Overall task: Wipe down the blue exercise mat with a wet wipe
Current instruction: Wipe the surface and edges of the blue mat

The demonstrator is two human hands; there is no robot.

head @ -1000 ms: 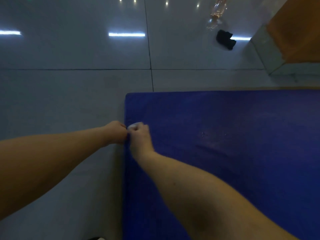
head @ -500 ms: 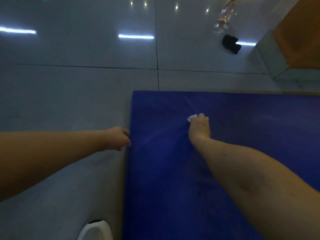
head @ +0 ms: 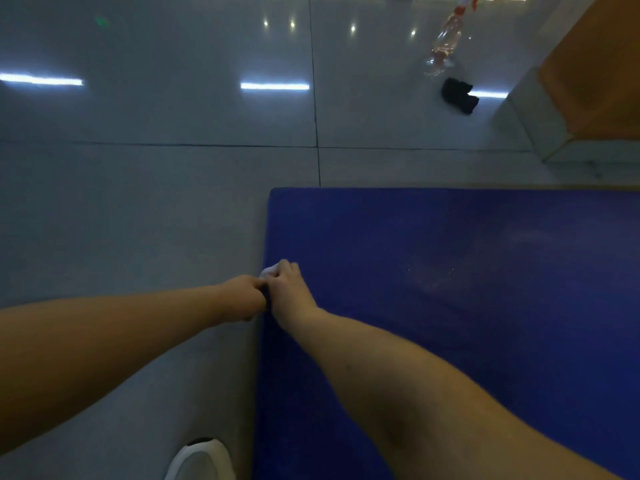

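The right hand (head: pixel 289 289) has its grip clamped on a bunched white wet wipe (head: pixel 269 271), pressed at the left edge of the flat blue exercise mat (head: pixel 450 306). The left hand (head: pixel 242 299) curls against that edge, touching the right. In this dim view I cannot tell whether its grip holds the mat. A stroke that overruns the edge could drag the wipe onto the glossy grey tiled floor (head: pixel 156 202) and dirty it, and the mat might slide there. A clear plastic bottle (head: pixel 446 43) lies well apart.
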